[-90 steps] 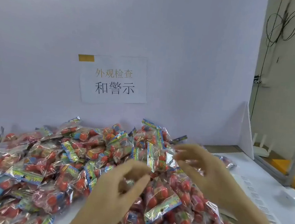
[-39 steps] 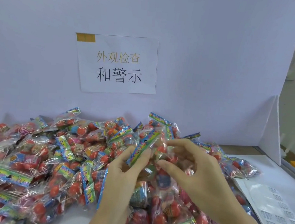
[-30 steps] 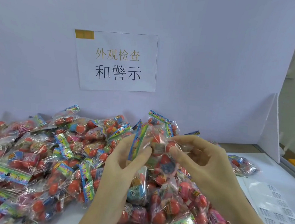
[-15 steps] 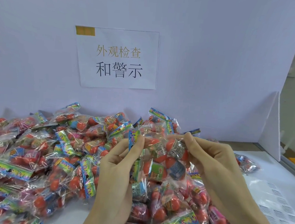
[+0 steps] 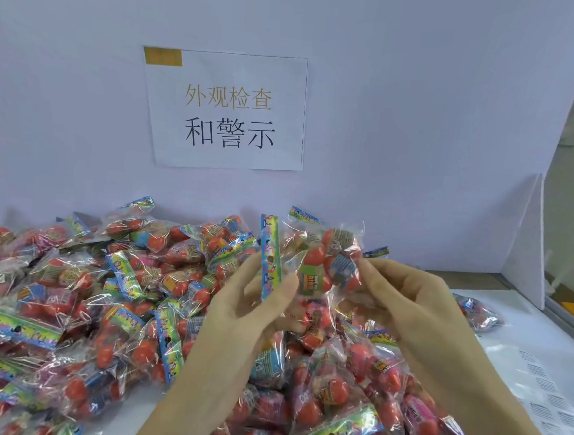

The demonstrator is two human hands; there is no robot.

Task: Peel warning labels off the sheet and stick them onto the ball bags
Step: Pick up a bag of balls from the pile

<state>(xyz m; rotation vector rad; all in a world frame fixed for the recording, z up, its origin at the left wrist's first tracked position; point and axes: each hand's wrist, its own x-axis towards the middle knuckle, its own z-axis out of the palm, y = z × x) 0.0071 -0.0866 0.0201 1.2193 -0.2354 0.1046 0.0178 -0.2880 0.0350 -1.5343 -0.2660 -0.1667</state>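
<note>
Ball bag (image 5: 316, 264), clear film packed with red balls, hangs raised between both hands: the left hand (image 5: 251, 303) pinches its printed header strip, the right hand (image 5: 406, 295) pinches the opposite edge. More filled bags (image 5: 100, 298) lie heaped below and left of the hands; the label sheet (image 5: 546, 392) lies right of the right wrist. Half a second ago the bag sat lower and more crumpled.

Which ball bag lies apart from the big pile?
The lone ball bag at the far right, resting by itself on the white table beyond the right hand; all the others are heaped together or held.
</note>
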